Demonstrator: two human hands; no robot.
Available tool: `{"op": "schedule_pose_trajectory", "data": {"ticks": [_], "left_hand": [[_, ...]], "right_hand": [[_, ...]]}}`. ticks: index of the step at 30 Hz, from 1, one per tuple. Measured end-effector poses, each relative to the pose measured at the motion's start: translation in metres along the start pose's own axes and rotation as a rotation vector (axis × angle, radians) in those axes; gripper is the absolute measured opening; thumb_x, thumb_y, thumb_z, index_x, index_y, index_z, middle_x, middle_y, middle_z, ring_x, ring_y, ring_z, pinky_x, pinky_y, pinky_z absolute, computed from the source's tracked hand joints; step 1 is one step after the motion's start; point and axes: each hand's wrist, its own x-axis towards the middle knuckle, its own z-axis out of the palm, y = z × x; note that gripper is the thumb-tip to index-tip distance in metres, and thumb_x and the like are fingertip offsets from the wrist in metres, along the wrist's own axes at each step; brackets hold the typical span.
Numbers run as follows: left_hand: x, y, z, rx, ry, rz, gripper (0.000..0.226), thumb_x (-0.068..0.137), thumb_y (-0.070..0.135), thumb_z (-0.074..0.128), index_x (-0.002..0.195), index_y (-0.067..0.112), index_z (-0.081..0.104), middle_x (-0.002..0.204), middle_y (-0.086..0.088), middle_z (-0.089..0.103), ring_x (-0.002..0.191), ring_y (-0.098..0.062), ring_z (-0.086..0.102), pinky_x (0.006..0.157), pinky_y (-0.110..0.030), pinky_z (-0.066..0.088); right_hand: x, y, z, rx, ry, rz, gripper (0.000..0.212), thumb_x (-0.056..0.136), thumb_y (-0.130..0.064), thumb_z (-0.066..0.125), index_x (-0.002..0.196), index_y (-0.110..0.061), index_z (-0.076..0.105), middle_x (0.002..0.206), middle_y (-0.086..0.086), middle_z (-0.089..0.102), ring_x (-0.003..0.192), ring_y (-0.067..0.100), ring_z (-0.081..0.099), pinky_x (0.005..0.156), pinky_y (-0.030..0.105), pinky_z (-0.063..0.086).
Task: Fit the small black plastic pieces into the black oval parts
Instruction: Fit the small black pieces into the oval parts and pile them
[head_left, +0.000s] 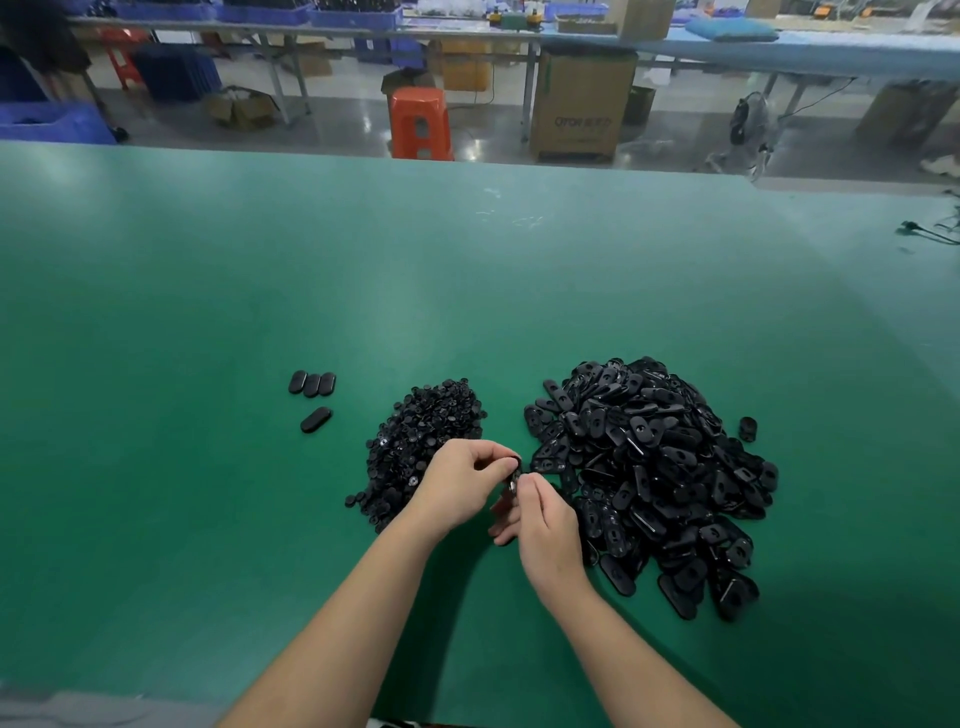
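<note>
both hands meet over the green counter (208, 312). left hand (460, 480) & right hand (545, 525) fingers pinch one black oval part (514, 470) betw small-pieces pile (423, 441) & oval-parts pile (649, 478). four ovals (311, 397) lie far left.

tabletop (260, 291): plain green, pale sheen toward far side | small plastic pieces (415, 447): black heap | oval parts (660, 467): glossy black pile | four oval parts (312, 384) at left: matte black | stool (420, 122): orange-red | crates (49, 124): blue | carton (579, 104): brown, dark print | far bench (831, 52): light blue
</note>
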Motion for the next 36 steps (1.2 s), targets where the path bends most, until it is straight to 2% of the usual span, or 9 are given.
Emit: {"op": "schedule_pose_trajectory", "data": {"ticks": [6,11,14,16,19,25,29,33,36], "left_hand": [[-0.001,-0.004,-0.003,0.122,-0.052,0.063,0.014,0.094,0.022,0.070,0.099,0.029,0.081,0.083,0.017,0.071,0.080,-0.004,0.063,0.069,-0.013,0.049],[-0.002,-0.005,-0.013,0.163,-0.081,0.070,0.015,0.096,0.027,0.066,0.105,0.031,0.079,0.088,0.021,0.072,0.082,0.004,0.065,0.076,-0.019,0.051],[0.001,-0.006,-0.027,0.379,0.156,0.086,0.016,0.097,0.028,0.062,0.105,0.029,0.077,0.088,0.019,0.071,0.076,0.003,0.062,0.071,-0.020,0.048],[0.004,-0.010,-0.039,0.552,0.320,0.055,0.018,0.097,0.027,0.059,0.106,0.029,0.074,0.101,0.010,0.070,0.092,-0.013,0.066,0.077,-0.030,0.051],[0.005,-0.020,-0.054,0.637,0.395,-0.034,0.015,0.097,0.035,0.059,0.106,0.030,0.071,0.099,0.008,0.060,0.088,-0.017,0.062,0.069,-0.030,0.044],[0.008,-0.032,-0.060,0.670,0.368,-0.095,0.018,0.096,0.043,0.062,0.106,0.031,0.070,0.096,0.009,0.054,0.082,-0.013,0.054,0.068,-0.029,0.042],[0.003,-0.028,-0.052,0.597,0.390,-0.019,0.014,0.097,0.039,0.061,0.097,0.031,0.072,0.088,0.011,0.058,0.079,-0.012,0.057,0.064,-0.029,0.042],[-0.002,-0.016,-0.036,0.346,0.216,0.063,0.031,0.096,0.044,0.062,0.073,0.026,0.068,0.055,0.016,0.059,0.053,0.000,0.052,0.053,-0.018,0.036],[-0.004,-0.009,-0.022,0.426,0.079,0.035,0.042,0.096,0.055,0.058,0.073,0.022,0.069,0.056,0.009,0.062,0.048,-0.002,0.050,0.047,-0.018,0.033]], "right_hand": [[0.001,-0.001,-0.003,-0.070,-0.019,-0.029,0.031,0.108,-0.019,0.043,0.082,-0.016,0.059,0.060,0.000,0.066,0.052,0.019,0.068,0.057,0.040,0.057],[0.000,-0.004,-0.003,-0.030,-0.015,-0.019,0.019,0.106,-0.014,0.045,0.094,-0.018,0.058,0.072,0.009,0.069,0.051,0.021,0.068,0.053,0.032,0.056],[0.000,-0.004,-0.001,0.009,-0.015,-0.009,0.017,0.106,-0.012,0.045,0.096,-0.018,0.056,0.081,0.006,0.069,0.055,0.021,0.068,0.055,0.036,0.059],[0.000,-0.003,-0.001,0.012,-0.018,-0.009,0.015,0.105,-0.010,0.046,0.098,-0.018,0.056,0.083,0.006,0.069,0.057,0.019,0.068,0.056,0.034,0.059],[0.000,-0.001,-0.001,0.011,-0.025,-0.010,0.015,0.104,-0.009,0.047,0.099,-0.019,0.057,0.086,0.006,0.069,0.059,0.018,0.069,0.058,0.034,0.060],[0.002,0.001,-0.001,0.021,-0.027,-0.013,0.014,0.106,-0.013,0.047,0.104,-0.021,0.057,0.088,0.003,0.069,0.060,0.018,0.069,0.058,0.030,0.060],[0.002,0.003,0.000,0.022,-0.037,-0.023,0.018,0.105,-0.014,0.051,0.108,-0.024,0.066,0.081,0.003,0.068,0.054,0.011,0.062,0.057,0.029,0.057],[0.001,0.005,-0.002,-0.004,0.002,-0.103,0.026,0.104,-0.011,0.055,0.122,-0.022,0.072,0.082,0.007,0.063,0.051,0.010,0.057,0.059,0.023,0.054],[0.001,0.004,-0.003,0.009,0.006,-0.133,0.029,0.103,-0.006,0.055,0.126,-0.017,0.070,0.094,0.005,0.058,0.056,0.011,0.058,0.060,0.025,0.056]]}}
